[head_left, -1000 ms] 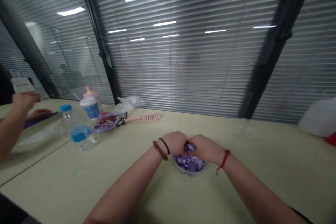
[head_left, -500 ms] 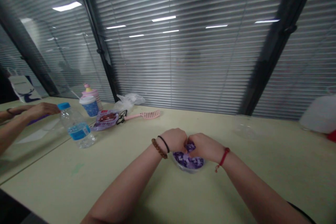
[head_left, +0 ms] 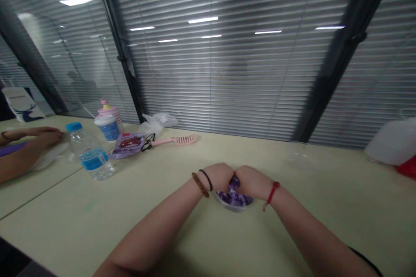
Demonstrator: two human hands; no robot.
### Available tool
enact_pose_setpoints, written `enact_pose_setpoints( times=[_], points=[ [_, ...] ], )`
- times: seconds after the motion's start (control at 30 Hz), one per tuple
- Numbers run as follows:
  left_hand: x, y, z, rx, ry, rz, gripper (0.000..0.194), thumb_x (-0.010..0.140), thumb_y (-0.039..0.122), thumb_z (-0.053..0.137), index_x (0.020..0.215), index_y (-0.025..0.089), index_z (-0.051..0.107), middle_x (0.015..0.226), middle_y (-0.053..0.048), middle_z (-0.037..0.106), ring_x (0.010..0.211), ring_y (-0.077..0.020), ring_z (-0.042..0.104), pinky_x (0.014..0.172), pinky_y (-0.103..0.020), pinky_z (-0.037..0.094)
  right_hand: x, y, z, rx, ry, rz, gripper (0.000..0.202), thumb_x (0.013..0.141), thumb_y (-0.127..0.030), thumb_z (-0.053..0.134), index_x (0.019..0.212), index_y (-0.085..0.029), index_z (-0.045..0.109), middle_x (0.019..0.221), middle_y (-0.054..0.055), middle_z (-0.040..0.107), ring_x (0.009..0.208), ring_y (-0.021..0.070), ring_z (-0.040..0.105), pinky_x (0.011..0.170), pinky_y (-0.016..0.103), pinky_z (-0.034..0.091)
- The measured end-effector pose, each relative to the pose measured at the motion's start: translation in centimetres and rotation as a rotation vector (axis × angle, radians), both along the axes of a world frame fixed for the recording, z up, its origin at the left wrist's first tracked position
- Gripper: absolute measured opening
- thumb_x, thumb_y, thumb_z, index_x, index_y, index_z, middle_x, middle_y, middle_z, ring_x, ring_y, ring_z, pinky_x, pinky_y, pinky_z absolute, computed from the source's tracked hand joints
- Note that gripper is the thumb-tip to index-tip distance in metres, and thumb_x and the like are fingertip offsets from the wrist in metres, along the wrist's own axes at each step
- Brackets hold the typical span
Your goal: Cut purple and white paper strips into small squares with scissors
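Observation:
A clear bowl (head_left: 234, 208) stands on the pale table with several purple wrapped pieces (head_left: 238, 199) inside. Over its far side my left hand (head_left: 221, 176) and my right hand (head_left: 251, 181) meet, knuckles up and fingers curled inward. Between them a purple wrapped piece (head_left: 234, 181) shows, pinched by both hands. The fingertips are mostly hidden behind the backs of the hands.
To the left stand a water bottle (head_left: 92, 156), a blue cup (head_left: 108, 127), a purple snack bag (head_left: 128, 145) and a pink hairbrush (head_left: 182, 140). A clear lid (head_left: 302, 158) lies at the right rear. Another person's hands (head_left: 42, 138) are at far left.
My hands have drawn closer together over the bowl, fingers more curled. The other person's hands have shifted left and nearer. The view has turned slightly.

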State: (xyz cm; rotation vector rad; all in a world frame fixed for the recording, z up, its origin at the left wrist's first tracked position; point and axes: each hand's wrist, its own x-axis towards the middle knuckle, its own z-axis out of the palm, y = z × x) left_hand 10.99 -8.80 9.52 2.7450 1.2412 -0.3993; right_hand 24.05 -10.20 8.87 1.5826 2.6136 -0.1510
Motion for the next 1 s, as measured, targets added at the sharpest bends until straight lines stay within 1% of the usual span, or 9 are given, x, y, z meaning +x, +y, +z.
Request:
enact_pose_setpoints(
  times=[0.1,0.27,0.47,0.7,0.77,0.83,0.87,0.93,1.0],
  points=[
    [-0.7,0.4,1.0,0.008,-0.074,-0.003,0.023,0.085,0.033,0.063,0.095,0.012,0.065,0.094,-0.006,0.069,0.084,-0.0188,0.066,0.077,-0.038,0.053,0.4,0.0,1.1,-0.033,-0.028,0.031,0.018,0.091,-0.03,0.059,0.094,-0.014,0.065,0.098,0.006,0.067,0.087,0.0193,0.065,0.079,0.038,0.053],
    [-1.4,0.4,2.2,-0.01,-0.199,-0.016,0.024,0.07,0.028,0.074,0.089,0.013,0.072,0.084,-0.008,0.075,0.075,-0.0202,0.068,0.065,-0.027,0.049,1.1,0.3,1.9,-0.085,-0.018,0.077,0.018,0.089,-0.032,0.06,0.089,-0.014,0.065,0.089,0.003,0.068,0.08,0.0178,0.065,0.074,0.036,0.053],
    [-1.6,0.1,2.3,-0.018,-0.304,-0.034,0.022,0.074,0.026,0.069,0.093,0.016,0.074,0.088,-0.008,0.077,0.076,-0.0188,0.069,0.067,-0.023,0.047,1.6,0.0,2.4,-0.081,0.087,0.098,0.018,0.09,-0.031,0.059,0.09,-0.014,0.065,0.088,0.003,0.068,0.08,0.0173,0.065,0.074,0.036,0.053],
    [-1.4,-1.3,1.8,0.041,-0.393,-0.025,0.017,0.079,0.018,0.062,0.084,0.024,0.076,0.086,-0.003,0.077,0.081,-0.0168,0.068,0.084,-0.027,0.047,1.4,-0.1,2.4,0.004,0.204,0.08,0.018,0.091,-0.025,0.058,0.077,-0.014,0.064,0.079,0.001,0.068,0.075,0.0159,0.065,0.074,0.035,0.053],
    [-1.7,-2.4,1.3,0.095,-0.419,0.019,0.013,0.08,0.021,0.063,0.081,0.025,0.076,0.092,-0.003,0.076,0.091,-0.0207,0.066,0.097,-0.042,0.041,1.3,0.0,2.2,0.009,0.261,0.088,0.014,0.089,-0.019,0.06,0.076,-0.014,0.064,0.077,0.0,0.068,0.075,0.0158,0.065,0.073,0.034,0.052],
    [-2.4,-3.7,0.7,0.171,-0.454,0.073,0.01,0.081,0.027,0.065,0.081,0.025,0.074,0.109,-0.004,0.071,0.109,-0.0269,0.058,0.106,-0.06,0.024,1.1,0.1,2.0,-0.001,0.327,0.097,0.009,0.083,-0.008,0.061,0.077,-0.014,0.064,0.075,-0.001,0.068,0.074,0.0153,0.064,0.071,0.031,0.051],
    [-2.9,-4.5,0.4,0.206,-0.474,0.095,0.01,0.082,0.031,0.064,0.082,0.026,0.074,0.118,-0.003,0.067,0.117,-0.0284,0.051,0.107,-0.064,0.016,1.1,0.1,1.8,-0.009,0.357,0.099,0.012,0.079,-0.002,0.061,0.078,-0.013,0.065,0.074,0.0,0.069,0.073,0.015,0.064,0.069,0.029,0.05],
    [-4.2,-6.0,-0.4,0.256,-0.52,0.123,0.015,0.086,0.035,0.059,0.088,0.027,0.072,0.128,-0.002,0.06,0.126,-0.0259,0.043,0.112,-0.06,0.01,1.0,0.1,1.6,-0.024,0.406,0.096,0.022,0.07,0.005,0.058,0.078,-0.013,0.065,0.073,0.001,0.07,0.071,0.015,0.065,0.066,0.025,0.049],
    [-6.2,-7.7,-1.2,0.28,-0.572,0.144,0.02,0.09,0.034,0.052,0.091,0.026,0.07,0.129,-0.002,0.059,0.125,-0.02,0.044,0.113,-0.044,0.023,1.0,0.0,1.6,-0.026,0.44,0.082,0.023,0.066,0.004,0.059,0.078,-0.014,0.065,0.075,0.003,0.07,0.071,0.0163,0.065,0.064,0.024,0.047]
  ],
)
